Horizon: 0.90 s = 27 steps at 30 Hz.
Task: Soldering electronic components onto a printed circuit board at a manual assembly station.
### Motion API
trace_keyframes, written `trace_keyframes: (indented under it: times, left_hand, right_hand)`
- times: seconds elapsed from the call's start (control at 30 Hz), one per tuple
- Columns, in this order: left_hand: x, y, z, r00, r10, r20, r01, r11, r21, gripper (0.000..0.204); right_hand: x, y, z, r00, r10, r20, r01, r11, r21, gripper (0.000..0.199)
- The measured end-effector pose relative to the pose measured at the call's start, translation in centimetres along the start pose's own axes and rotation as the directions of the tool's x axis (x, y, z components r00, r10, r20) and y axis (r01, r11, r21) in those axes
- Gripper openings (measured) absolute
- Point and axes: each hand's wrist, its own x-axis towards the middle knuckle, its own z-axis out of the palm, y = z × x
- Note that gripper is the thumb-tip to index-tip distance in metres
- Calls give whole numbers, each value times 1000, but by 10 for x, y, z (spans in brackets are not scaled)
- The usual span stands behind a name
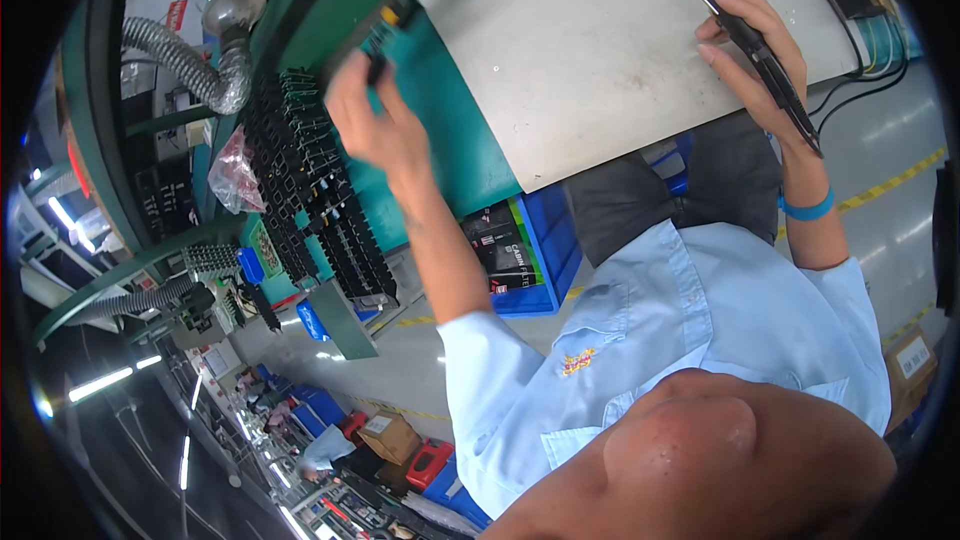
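Note:
My left hand (378, 125), smeared by motion, is raised over the green mat (450, 120) at the left of the bench. Its fingers are closed on a small black part with a yellow piece (392, 20); blur hides the details. At the far right of the pale sheet (590, 60), my right hand (762, 55) grips a black soldering iron (755, 50). Metal fittings and thin metal tubes show at its far end, pointing up and left. Rows of small black parts (330, 195) with metal pins stand beside the mat, left of my left forearm.
A blue crate (552, 255) holding dark packages sits under the bench's front edge. A clear plastic bag (236, 176) lies by the part rows. Silver ducting (190, 65) and green frame posts (108, 90) stand at left. Black cables (880, 75) hang at the right.

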Motion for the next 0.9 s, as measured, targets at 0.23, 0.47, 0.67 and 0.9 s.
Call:
trace_keyframes:
  times: [0.23,0.47,0.67,0.9]
  left_hand:
    - [17,-161,108,929,-279,244,179,914,364,61]
    - [19,-85,80,760,-481,437,501,862,77,58]
    - [15,-73,59,926,-344,156,349,937,-5,45]
    - [51,-14,31,717,-589,373,589,798,129,52]
  right_hand:
    - [9,-10,11,999,38,-5,-38,999,28,53]
    - [5,-11,5,995,93,-46,-93,996,4,52]
    - [7,-18,-1,994,109,-10,-109,988,-105,52]
    - [6,-27,-11,975,219,-47,-223,935,-275,48]
